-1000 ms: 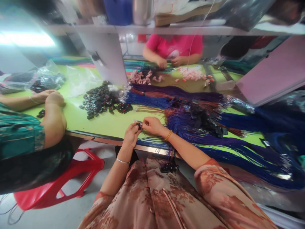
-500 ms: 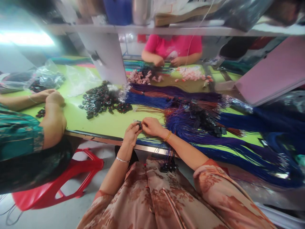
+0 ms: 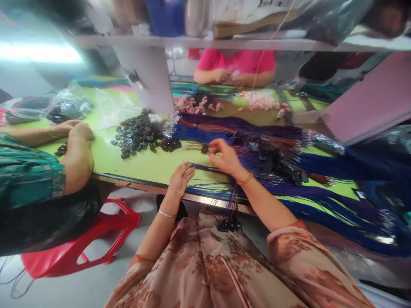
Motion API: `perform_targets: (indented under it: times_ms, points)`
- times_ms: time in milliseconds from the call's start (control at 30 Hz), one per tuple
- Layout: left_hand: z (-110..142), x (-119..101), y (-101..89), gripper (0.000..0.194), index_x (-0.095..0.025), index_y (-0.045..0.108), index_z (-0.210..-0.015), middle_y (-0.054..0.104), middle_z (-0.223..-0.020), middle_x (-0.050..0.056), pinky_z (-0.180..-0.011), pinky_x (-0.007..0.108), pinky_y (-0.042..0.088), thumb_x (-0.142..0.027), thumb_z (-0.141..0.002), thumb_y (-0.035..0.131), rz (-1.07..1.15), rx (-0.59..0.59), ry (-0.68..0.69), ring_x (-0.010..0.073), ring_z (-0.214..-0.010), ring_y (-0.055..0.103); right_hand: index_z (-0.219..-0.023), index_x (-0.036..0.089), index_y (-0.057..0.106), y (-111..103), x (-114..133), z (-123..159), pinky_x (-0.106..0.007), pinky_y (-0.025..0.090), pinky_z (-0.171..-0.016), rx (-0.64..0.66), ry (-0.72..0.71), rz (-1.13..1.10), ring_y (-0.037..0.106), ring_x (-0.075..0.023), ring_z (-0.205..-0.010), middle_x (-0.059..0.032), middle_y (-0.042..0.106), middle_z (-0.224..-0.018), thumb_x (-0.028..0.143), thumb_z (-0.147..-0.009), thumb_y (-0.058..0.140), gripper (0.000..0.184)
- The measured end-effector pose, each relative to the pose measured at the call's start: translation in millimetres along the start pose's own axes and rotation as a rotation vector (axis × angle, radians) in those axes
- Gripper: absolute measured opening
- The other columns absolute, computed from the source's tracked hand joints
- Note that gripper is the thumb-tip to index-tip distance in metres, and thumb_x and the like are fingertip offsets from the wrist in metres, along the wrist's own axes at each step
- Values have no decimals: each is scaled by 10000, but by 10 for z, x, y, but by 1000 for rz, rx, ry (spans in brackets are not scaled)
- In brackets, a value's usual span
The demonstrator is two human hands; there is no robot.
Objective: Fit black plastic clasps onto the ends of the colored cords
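My left hand [image 3: 181, 179], near the table's front edge, pinches the end of a few dark purple wires [image 3: 205, 167] between thumb and fingertips. These wires run right, under my right wrist. My right hand [image 3: 225, 159] is raised above the table to the right, thumb and forefinger closed on a small black connector housing [image 3: 204, 149], slightly blurred. To the left lies a pile of black connector housings [image 3: 138, 132]. Bundles of blue and purple wires [image 3: 253, 167] spread beneath and beyond my right hand. Several black connectors [image 3: 229, 225] hang on wires over the edge by my lap.
A co-worker's forearms [image 3: 77, 147] rest on the table at left, beside a red stool [image 3: 80, 246]. Across the table, a person in a pink top [image 3: 236, 68] handles small parts behind pink connectors [image 3: 261, 100]. A shelf [image 3: 244, 42] and upright panel [image 3: 147, 81] stand ahead.
My hands have come apart. My right hand has moved up and to the right with the black connector housing, while my left hand stays near the table edge, its fingers less curled.
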State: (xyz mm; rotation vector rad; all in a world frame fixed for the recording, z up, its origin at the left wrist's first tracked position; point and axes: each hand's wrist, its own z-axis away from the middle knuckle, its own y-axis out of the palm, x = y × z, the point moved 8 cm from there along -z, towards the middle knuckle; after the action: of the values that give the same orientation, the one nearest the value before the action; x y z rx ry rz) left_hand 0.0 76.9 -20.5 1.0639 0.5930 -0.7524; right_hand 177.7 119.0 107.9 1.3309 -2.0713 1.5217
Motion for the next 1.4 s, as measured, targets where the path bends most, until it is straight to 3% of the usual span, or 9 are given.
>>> perform_targets:
  times_ms: [133, 233, 500, 600, 733, 800, 933, 1100, 1400]
  points:
    - [21, -4, -7, 255, -153, 637, -959, 628, -1168, 139, -949, 367, 491, -359, -810, 665, -10, -31, -3, 218, -987, 659, -1231, 154, 420, -940, -441, 108, -335, 454, -759, -354, 176, 305, 606, -202, -812, -98, 641, -927, 301, -866, 436, 393]
    - [36, -1, -1, 245, -155, 635, -957, 623, -1179, 138, -957, 366, 489, -354, -816, 658, -8, -37, 9, 221, -1004, 654, -1243, 119, 455, -1318, -794, 342, -412, 438, -790, -421, 340, 652, 582, -280, -918, -176, 605, -1017, 302, -858, 435, 427]
    - [21, -91, 3, 250, -157, 652, -959, 657, -1106, 133, -920, 360, 493, -342, -794, 681, -108, -45, 94, 205, -956, 657, -1189, 99, 538, -1063, -1162, 655, -465, 395, -846, -189, 410, 918, 497, -340, -1075, -232, 505, -1236, 267, -870, 405, 384]
    - [-104, -503, -124, 236, -170, 660, -995, 665, -1079, 109, -911, 352, 485, -268, -780, 668, -314, -113, 329, 195, -946, 646, -1244, 104, 505, -1142, -1044, 634, -483, 393, -868, -161, 385, 875, 487, -343, -1091, -237, 484, -1268, 323, -859, 452, 446]
    - [-332, -1157, -198, 366, -167, 627, -1131, 610, -1230, 111, -1049, 396, 382, -110, -781, 536, -993, -222, 705, 241, -1174, 532, -1238, 129, 530, -1305, -481, 579, -507, 375, -919, -402, 221, 732, 452, -350, -1157, -217, 486, -1279, 374, -841, 510, 466]
    - [-484, -1285, -195, 403, -151, 622, -1131, 585, -1267, 127, -1096, 415, 327, -60, -764, 484, -1250, -218, 760, 258, -1240, 482, -1115, 154, 607, -1091, -160, 494, -432, 403, -913, -358, 75, 533, 517, -281, -1074, -165, 588, -1128, 321, -875, 473, 321]
    - [-621, -1289, -182, 261, -126, 640, -999, 567, -1223, 172, -1035, 413, 374, -134, -780, 496, -1461, -181, 770, 285, -1158, 520, -904, 171, 677, 20, 276, 339, -276, 440, -776, 278, -115, 169, 596, -167, -839, -70, 676, -896, 246, -883, 479, 212]
    - [-516, -1282, -305, 35, -181, 578, -744, 585, -905, 95, -868, 386, 433, -194, -762, 551, -1421, -287, 770, 233, -893, 561, -934, 179, 685, 940, 306, 329, -269, 393, -693, 585, -88, 334, 599, -180, -813, -73, 674, -927, 239, -863, 506, 201]
    - [-537, -986, -793, 371, -117, 647, -890, 637, -732, 32, -734, 303, 466, -234, -559, 768, -567, -222, 334, 142, -684, 586, -898, 144, 580, 1127, 276, 277, -272, 367, -650, 481, -71, 257, 542, -161, -718, -80, 636, -853, 199, -879, 428, 163]
